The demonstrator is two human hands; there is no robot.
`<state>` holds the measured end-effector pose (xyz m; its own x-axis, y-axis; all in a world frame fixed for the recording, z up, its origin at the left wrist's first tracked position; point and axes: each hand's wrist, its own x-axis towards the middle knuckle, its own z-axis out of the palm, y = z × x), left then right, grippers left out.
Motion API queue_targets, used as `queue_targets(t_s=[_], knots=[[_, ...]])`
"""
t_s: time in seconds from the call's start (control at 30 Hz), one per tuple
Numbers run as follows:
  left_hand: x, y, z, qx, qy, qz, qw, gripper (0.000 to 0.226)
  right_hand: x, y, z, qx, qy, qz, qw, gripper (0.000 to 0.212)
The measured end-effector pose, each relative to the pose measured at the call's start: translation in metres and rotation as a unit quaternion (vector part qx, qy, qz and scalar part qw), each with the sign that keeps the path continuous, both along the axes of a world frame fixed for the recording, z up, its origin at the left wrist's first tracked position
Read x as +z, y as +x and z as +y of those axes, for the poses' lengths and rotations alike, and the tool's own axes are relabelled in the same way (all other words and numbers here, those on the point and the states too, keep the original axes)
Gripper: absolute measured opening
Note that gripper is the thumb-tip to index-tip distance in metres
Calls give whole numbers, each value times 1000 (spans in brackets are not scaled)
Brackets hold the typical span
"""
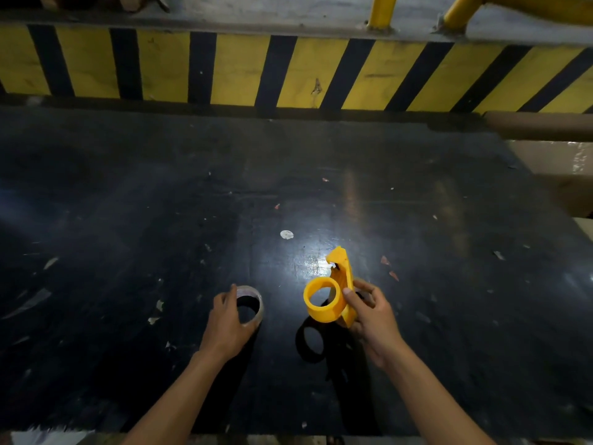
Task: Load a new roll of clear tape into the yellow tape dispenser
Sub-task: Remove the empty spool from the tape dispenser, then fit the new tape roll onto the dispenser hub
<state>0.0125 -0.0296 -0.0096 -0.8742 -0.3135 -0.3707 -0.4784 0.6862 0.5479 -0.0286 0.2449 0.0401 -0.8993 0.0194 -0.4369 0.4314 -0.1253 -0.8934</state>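
My right hand (372, 316) holds the yellow tape dispenser (330, 293) a little above the black table (160, 203), gripping its flat handle side. The dispenser's round hub is bare and faces left, and its cutter tip points away from me. A roll of clear tape (253, 303) lies flat on the table to the left of the dispenser. My left hand (227, 322) is curled over the roll's near and left rim, with fingers on it. The roll's near left edge is hidden by that hand.
A yellow and black striped barrier (288, 72) runs along the table's far edge. Cardboard boxes (552, 155) stand at the right. Small paper scraps and a white disc (286, 234) are scattered over the table. The table's front edge (288, 436) is close to me.
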Motion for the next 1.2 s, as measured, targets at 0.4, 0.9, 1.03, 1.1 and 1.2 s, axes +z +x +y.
queue_targets(t_s=[0.4,0.9,1.03,1.1,1.2], knots=[[41,-51,114,-154,-26,90,984,88,16,3,46,-45,0,18,999,30],[26,-74,204,-272,-71,-38,959,85,7,10,127,-140,6,14,990,39],[31,-68,196,-239,-10,-4,971,78,-2,9,127,-142,16,6,990,31],[36,-64,188,-215,32,-5,976,84,-7,7,123,-139,28,3,990,29],[42,-56,174,-170,86,47,981,90,-15,5,114,-133,51,16,990,35]])
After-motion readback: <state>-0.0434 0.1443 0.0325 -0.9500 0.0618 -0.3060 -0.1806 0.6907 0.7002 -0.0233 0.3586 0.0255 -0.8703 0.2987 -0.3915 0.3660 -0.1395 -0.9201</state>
